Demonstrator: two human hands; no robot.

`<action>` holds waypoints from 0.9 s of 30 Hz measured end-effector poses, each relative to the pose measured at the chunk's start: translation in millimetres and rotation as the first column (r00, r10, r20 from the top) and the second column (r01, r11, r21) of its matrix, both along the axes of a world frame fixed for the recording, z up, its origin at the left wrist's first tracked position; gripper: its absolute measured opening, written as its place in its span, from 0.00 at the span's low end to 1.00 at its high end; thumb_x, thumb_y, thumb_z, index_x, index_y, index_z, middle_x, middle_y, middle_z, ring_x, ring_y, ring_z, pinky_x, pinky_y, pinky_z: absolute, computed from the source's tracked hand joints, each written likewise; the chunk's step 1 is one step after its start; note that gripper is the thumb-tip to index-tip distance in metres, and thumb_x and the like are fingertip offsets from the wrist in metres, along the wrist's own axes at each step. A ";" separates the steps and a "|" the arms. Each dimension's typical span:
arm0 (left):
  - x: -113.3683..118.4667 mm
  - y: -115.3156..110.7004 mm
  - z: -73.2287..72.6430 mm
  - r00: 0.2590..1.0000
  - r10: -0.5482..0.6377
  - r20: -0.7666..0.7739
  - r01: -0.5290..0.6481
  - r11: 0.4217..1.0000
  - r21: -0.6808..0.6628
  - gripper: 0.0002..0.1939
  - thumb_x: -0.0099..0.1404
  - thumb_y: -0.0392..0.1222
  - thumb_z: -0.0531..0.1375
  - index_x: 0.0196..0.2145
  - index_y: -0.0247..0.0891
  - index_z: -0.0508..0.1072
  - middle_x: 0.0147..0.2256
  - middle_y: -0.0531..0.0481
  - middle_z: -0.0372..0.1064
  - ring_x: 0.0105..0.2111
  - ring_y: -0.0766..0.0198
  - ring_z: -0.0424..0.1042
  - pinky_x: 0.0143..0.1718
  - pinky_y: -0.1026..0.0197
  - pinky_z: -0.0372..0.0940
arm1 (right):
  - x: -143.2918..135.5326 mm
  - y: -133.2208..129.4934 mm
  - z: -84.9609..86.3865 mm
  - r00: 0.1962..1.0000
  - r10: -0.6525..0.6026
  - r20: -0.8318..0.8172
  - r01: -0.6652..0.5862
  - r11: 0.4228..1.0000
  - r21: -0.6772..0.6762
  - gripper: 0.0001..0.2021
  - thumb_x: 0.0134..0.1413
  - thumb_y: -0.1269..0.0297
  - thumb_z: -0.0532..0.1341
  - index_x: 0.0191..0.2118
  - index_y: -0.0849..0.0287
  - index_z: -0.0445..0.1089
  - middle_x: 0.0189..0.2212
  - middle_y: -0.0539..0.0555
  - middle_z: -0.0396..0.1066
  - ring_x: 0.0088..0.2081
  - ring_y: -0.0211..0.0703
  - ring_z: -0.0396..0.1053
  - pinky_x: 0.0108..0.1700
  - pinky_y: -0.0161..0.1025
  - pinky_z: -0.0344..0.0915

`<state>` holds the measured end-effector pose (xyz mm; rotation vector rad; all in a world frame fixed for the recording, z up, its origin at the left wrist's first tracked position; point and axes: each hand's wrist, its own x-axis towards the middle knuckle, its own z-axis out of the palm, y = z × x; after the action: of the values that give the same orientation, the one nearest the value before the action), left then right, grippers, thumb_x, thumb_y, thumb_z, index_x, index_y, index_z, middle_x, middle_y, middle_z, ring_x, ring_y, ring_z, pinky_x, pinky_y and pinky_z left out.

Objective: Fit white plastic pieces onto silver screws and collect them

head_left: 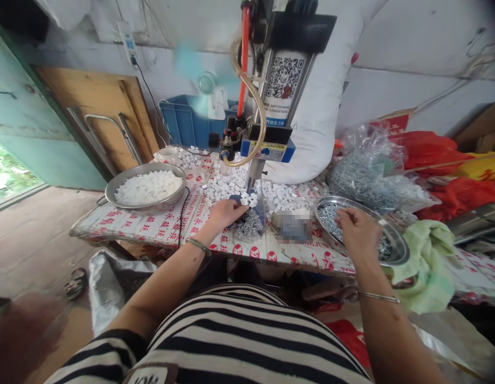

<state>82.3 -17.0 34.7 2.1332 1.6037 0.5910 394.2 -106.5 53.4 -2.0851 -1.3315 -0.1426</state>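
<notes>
My left hand (226, 213) is at the base of a pneumatic press (251, 178), its fingers closed beside white plastic pieces (249, 199) under the ram. What those fingers hold, if anything, is hidden. Just below them lies a heap of small metal parts (249, 224). Over a round steel tray (399, 255) is my right hand (361, 234), thumb and fingers pinched together. Anything in that pinch is too small to make out. Small shiny metal pins (329, 215) fill the tray.
A steel bowl (111, 196) of white pieces stands on the left. Loose white pieces (283, 196) lie around the press. A blurred block (293, 226) sits between press and tray. A bag of metal parts (359, 176) and a green cloth (425, 266) are on the right.
</notes>
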 end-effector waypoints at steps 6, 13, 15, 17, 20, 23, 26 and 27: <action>11.8 7.3 0.1 0.996 0.034 -0.081 -0.038 0.998 -0.045 0.14 0.54 0.49 0.55 0.30 0.36 0.75 0.29 0.44 0.73 0.31 0.58 0.71 0.30 0.63 0.59 | -96.7 -0.6 -36.0 0.636 0.385 -0.668 -0.397 0.906 0.144 0.17 0.41 0.50 0.61 0.31 0.61 0.69 0.20 0.49 0.67 0.20 0.36 0.65 0.26 0.35 0.64; -15.0 -3.7 -3.7 0.994 -0.077 -0.073 0.079 0.996 0.032 0.12 0.58 0.43 0.52 0.29 0.39 0.74 0.30 0.50 0.72 0.31 0.64 0.69 0.32 0.65 0.59 | -110.6 -12.7 -66.0 0.359 0.312 -0.880 -0.493 0.864 0.105 0.19 0.35 0.53 0.66 0.33 0.62 0.70 0.22 0.48 0.68 0.21 0.32 0.66 0.25 0.32 0.64; -19.2 -8.8 -2.3 0.984 -0.087 -0.157 0.098 0.993 0.062 0.13 0.59 0.44 0.51 0.29 0.39 0.74 0.31 0.48 0.73 0.32 0.62 0.69 0.33 0.63 0.59 | -107.9 -12.1 -64.4 0.340 0.311 -0.887 -0.495 0.861 0.112 0.20 0.35 0.53 0.66 0.34 0.62 0.71 0.23 0.48 0.69 0.21 0.32 0.66 0.26 0.32 0.64; -20.1 -11.9 -0.5 0.975 -0.097 -0.199 0.114 0.990 0.077 0.14 0.60 0.44 0.50 0.30 0.40 0.75 0.32 0.47 0.73 0.34 0.61 0.69 0.34 0.62 0.59 | -107.7 -10.7 -62.4 0.326 0.307 -0.894 -0.500 0.859 0.113 0.20 0.34 0.53 0.66 0.34 0.62 0.71 0.22 0.48 0.69 0.20 0.31 0.65 0.26 0.32 0.64; -18.6 -11.7 0.2 0.984 -0.089 -0.158 0.104 0.990 0.093 0.12 0.60 0.43 0.51 0.32 0.40 0.74 0.34 0.47 0.73 0.35 0.60 0.69 0.35 0.62 0.59 | -109.5 -9.9 -61.6 0.332 0.317 -0.889 -0.501 0.858 0.119 0.20 0.35 0.53 0.66 0.34 0.63 0.71 0.22 0.48 0.69 0.20 0.31 0.64 0.26 0.32 0.64; -17.5 -7.6 -3.3 0.994 -0.105 -0.011 0.106 0.992 0.072 0.10 0.58 0.40 0.53 0.31 0.39 0.74 0.31 0.49 0.72 0.32 0.63 0.69 0.33 0.63 0.59 | -109.9 -11.6 -63.8 0.346 0.333 -0.877 -0.493 0.860 0.132 0.20 0.35 0.53 0.66 0.34 0.63 0.71 0.22 0.49 0.70 0.20 0.31 0.64 0.26 0.32 0.63; -18.4 -3.9 -8.4 0.962 -0.105 0.254 0.095 0.994 0.052 0.09 0.57 0.40 0.54 0.31 0.37 0.73 0.28 0.52 0.71 0.28 0.66 0.67 0.30 0.66 0.58 | -109.3 -13.7 -66.4 0.334 0.340 -0.879 -0.483 0.863 0.150 0.20 0.36 0.53 0.66 0.34 0.63 0.71 0.22 0.49 0.70 0.20 0.31 0.64 0.26 0.32 0.63; -19.0 -3.5 -9.6 0.936 -0.102 0.336 0.090 0.995 0.052 0.09 0.57 0.40 0.53 0.31 0.36 0.72 0.27 0.52 0.70 0.26 0.67 0.66 0.29 0.66 0.58 | -109.7 -13.9 -66.4 0.324 0.340 -0.883 -0.477 0.865 0.158 0.19 0.36 0.53 0.66 0.34 0.63 0.71 0.22 0.49 0.70 0.20 0.31 0.64 0.26 0.33 0.63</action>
<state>63.3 -20.5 25.1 1.9889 1.3027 0.9045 284.5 -120.4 -13.0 -1.3760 -1.0805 1.1837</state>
